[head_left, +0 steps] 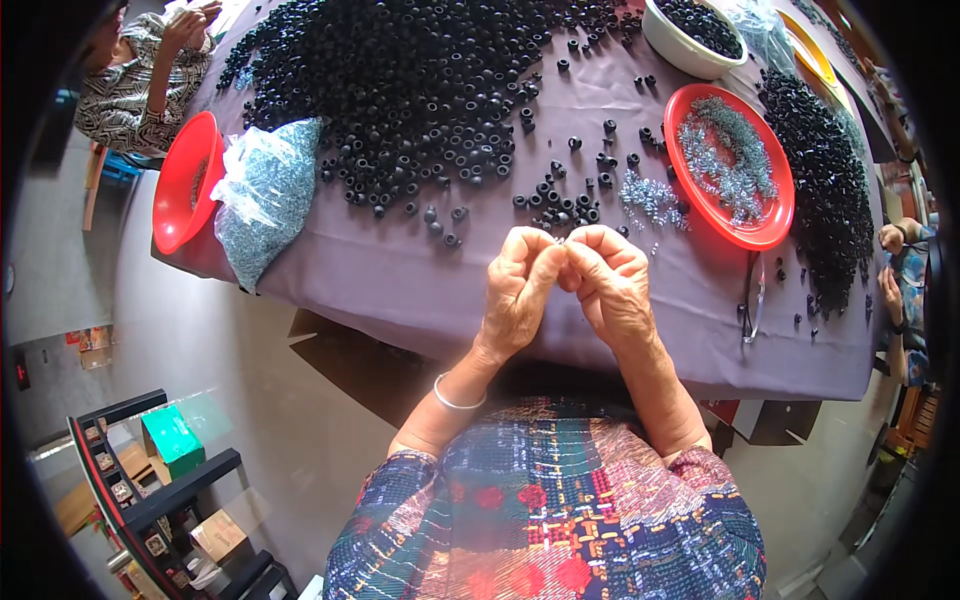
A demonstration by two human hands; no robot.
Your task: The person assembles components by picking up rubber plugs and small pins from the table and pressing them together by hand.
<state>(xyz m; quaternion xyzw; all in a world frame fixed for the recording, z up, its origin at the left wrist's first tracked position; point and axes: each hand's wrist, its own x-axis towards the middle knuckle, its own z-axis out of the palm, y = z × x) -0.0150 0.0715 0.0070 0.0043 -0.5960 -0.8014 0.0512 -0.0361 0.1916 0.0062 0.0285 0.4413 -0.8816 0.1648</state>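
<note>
My left hand point(518, 292) and my right hand point(614, 288) meet fingertip to fingertip over the near edge of the table. Both are closed in a pinch, and a tiny piece, too small to name, shows between the tips. Just beyond them lie several loose black ring-like caps point(565, 208). A small heap of clear bluish pieces point(652, 200) is spread beside the right hand. The red plate point(776, 232) to its right holds more of these clear pieces. Farther off, a big pile of black caps point(400, 90) covers the left and middle of the table.
A clear bag point(268, 195) of bluish pieces and a red bowl point(172, 212) stand at the left edge. A white tub point(690, 62) of black parts is at the far right, near another black pile point(815, 180). Glasses point(753, 300) lie near the right edge. Other people sit at both sides.
</note>
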